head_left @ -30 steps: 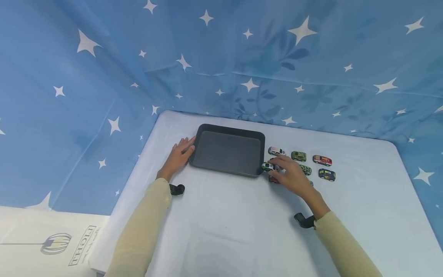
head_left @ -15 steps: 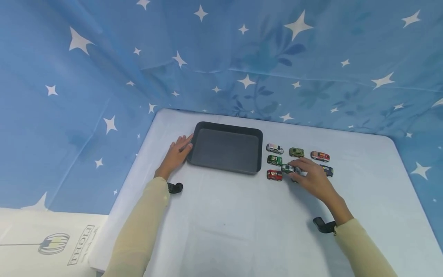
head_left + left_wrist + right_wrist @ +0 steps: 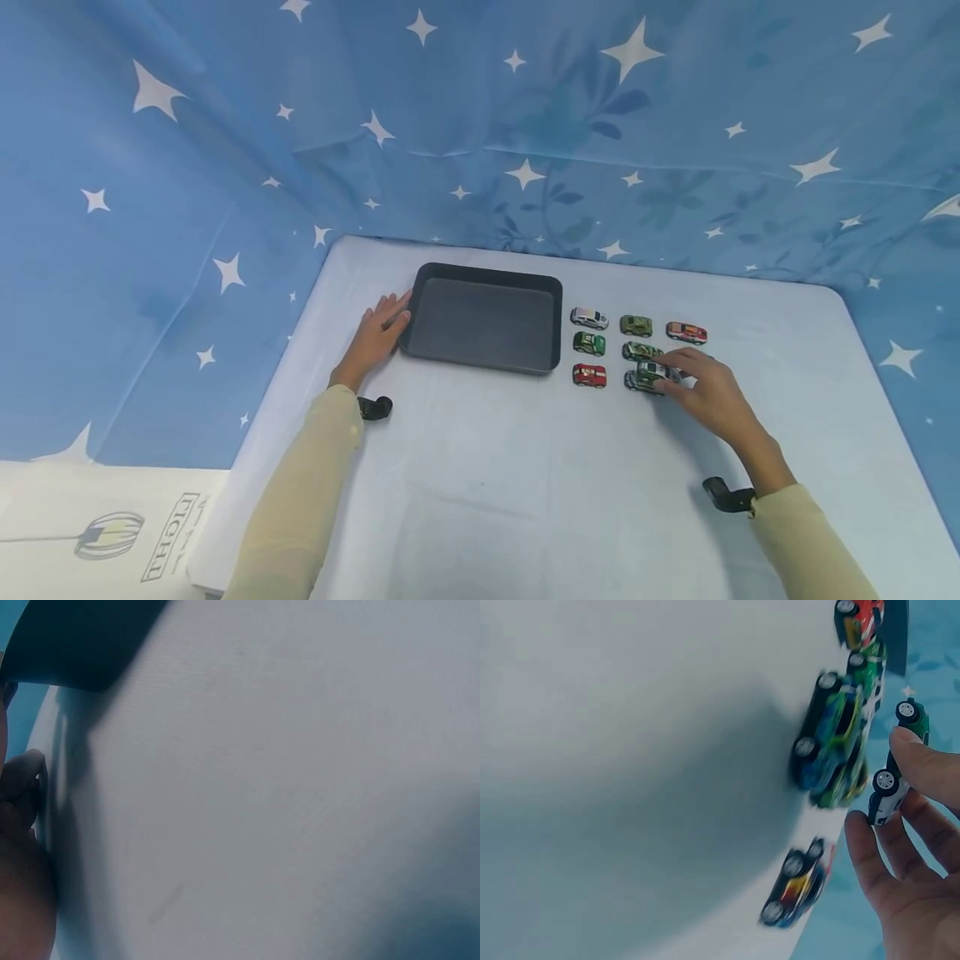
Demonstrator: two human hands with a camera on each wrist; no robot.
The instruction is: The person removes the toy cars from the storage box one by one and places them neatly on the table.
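My right hand (image 3: 712,396) pinches a green-and-white toy car (image 3: 896,765) between thumb and fingers, held above the others. In the head view it overlaps a green-blue toy car (image 3: 637,382) in the middle column. A green camouflage car (image 3: 640,351) lies just behind. A dark blue car with yellow and red (image 3: 799,885) shows in the right wrist view; my hand hides it in the head view. My left hand (image 3: 371,337) lies at the left side of the dark grey tray (image 3: 483,321), fingers extended and touching its rim.
Right of the tray stand a white car (image 3: 589,318), a green car (image 3: 589,342) and a red car (image 3: 589,375) in a column. An olive car (image 3: 636,325) and an orange-red car (image 3: 686,332) sit farther right. A blue starry curtain (image 3: 450,108) borders the white table (image 3: 465,450).
My right hand has carried the green-and-white car rightward, from the tray's right front corner to over the middle column. My left hand has stayed at the tray; the view has shifted slightly.
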